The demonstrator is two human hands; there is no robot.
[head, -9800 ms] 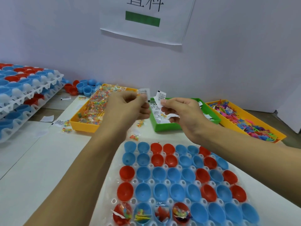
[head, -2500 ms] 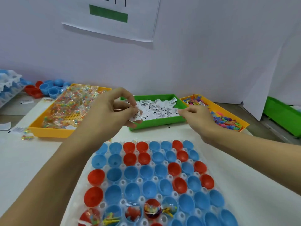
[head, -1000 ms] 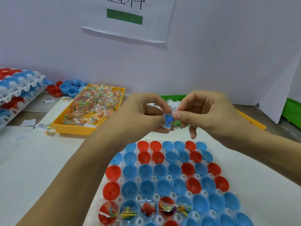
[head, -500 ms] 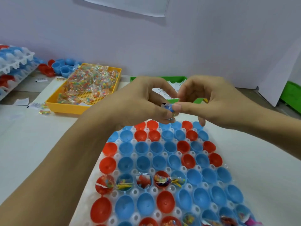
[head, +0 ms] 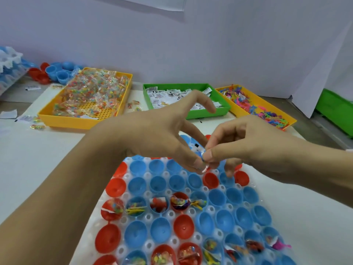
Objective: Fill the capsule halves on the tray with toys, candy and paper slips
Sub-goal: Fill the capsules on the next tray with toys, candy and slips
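Observation:
A clear tray point(head: 147, 245) holds rows of red and blue capsule halves point(head: 158, 184); several in one middle row and at the near edge hold candy, toys and paper slips. Above the tray's far rows my left hand point(head: 158, 134) and my right hand point(head: 246, 146) meet. Both pinch a small bundle of white paper slips point(head: 198, 150) with something blue between the fingertips; I cannot tell what the blue piece is. My left index finger sticks up, curved.
At the back stand a yellow bin of wrapped candy point(head: 87, 96), a green bin of paper slips point(head: 183, 96) and a yellow bin of colourful toys point(head: 256, 106). Loose capsule halves point(head: 55, 71) and stacked trays point(head: 9, 66) lie far left; a green crate point(head: 336, 109) sits right.
My view has tilted down, so more near rows of filled capsules show. Both hands have lowered together toward the tray, still pinching the slips.

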